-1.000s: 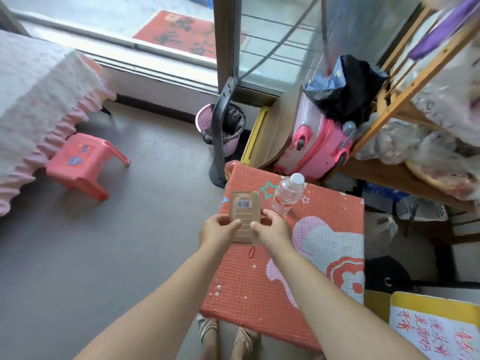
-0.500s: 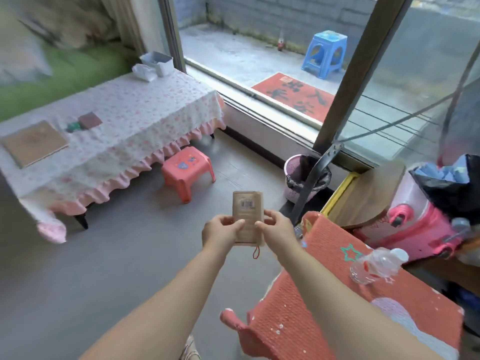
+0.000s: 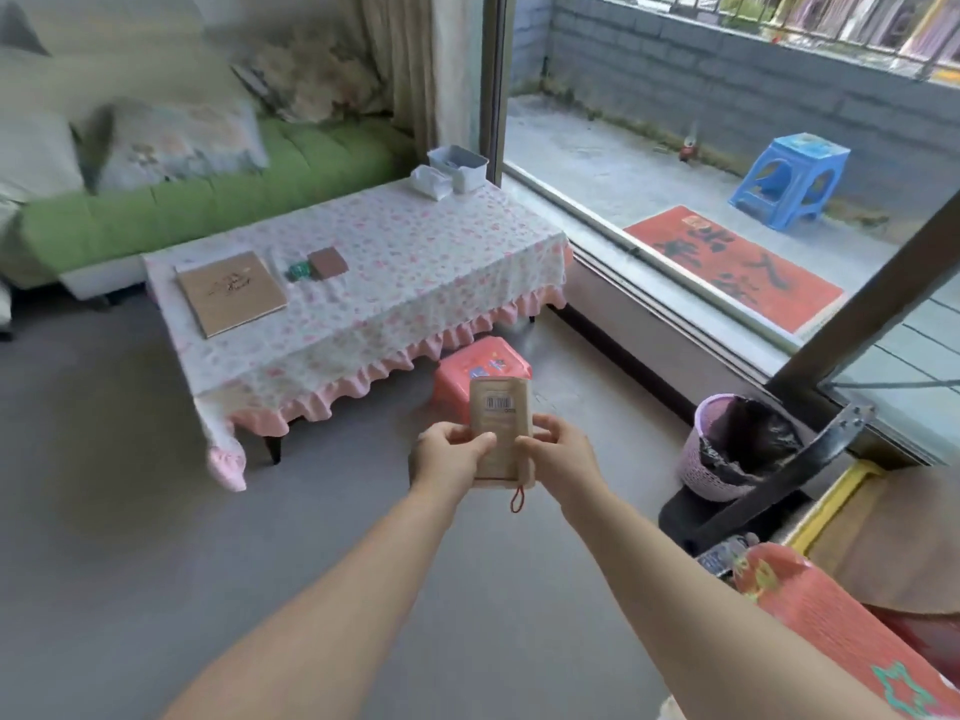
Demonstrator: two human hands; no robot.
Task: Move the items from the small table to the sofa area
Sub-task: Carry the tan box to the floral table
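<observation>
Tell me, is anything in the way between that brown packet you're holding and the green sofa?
Yes. The cloth-covered table stands right in front of the sofa, and a pink stool sits on the floor just beyond the packet. The floor left of the table looks open.

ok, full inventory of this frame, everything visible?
packet: 1, brown, barcoded, in both hands
sofa: 1, green, far left
low table: 1, floral cloth, before sofa
book: 1, brown, on low table
small pad: 1, brown, on low table
boxes: 2, white, low table's far corner
pink stool: 1, pink, beside low table
blue stool: 1, blue, balcony
mat: 1, red, balcony
bin: 1, purple, black liner, by glass door
small table: 1, orange cover, bottom right
left hand: 1, grips packet
right hand: 1, grips packet
</observation>
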